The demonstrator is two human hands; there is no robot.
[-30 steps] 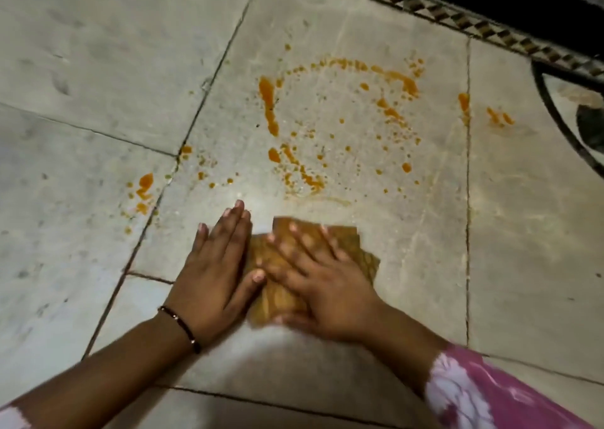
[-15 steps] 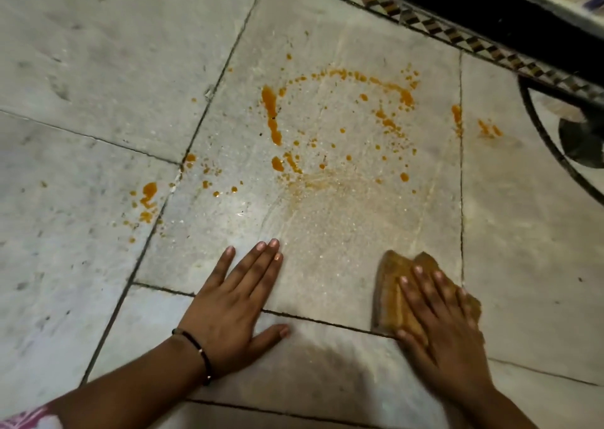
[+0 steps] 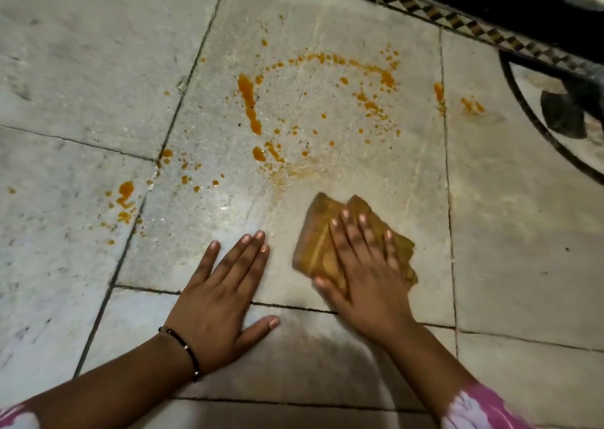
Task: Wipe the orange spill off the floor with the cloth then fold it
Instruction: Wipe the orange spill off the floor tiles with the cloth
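The cloth [image 3: 330, 248] is a folded, yellow-brown pad lying flat on the pale stone floor [image 3: 510, 232], just below the lower edge of the orange spill [image 3: 313, 111]. The right hand [image 3: 366, 278] lies flat on top of the cloth, fingers straight and spread, pressing it to the floor; the fingers do not curl around the fabric. The cloth's far corners and left edge show beyond the fingertips.

The left hand [image 3: 219, 301] rests palm-down on the floor just beside the cloth, apart from it, fingers extended and thumb out to the side, holding nothing. A thin dark bracelet [image 3: 184, 350] circles the left wrist.

The spill consists of a ring of orange drops and streaks on the central tile, with a faint smeared patch at its lower edge near the cloth. Separate splashes lie on the left tile [image 3: 125, 196] and on the right tile [image 3: 470, 105].

A pink patterned sleeve [image 3: 480, 409] covers the right forearm. A patterned border strip [image 3: 434, 13] runs along the top right.
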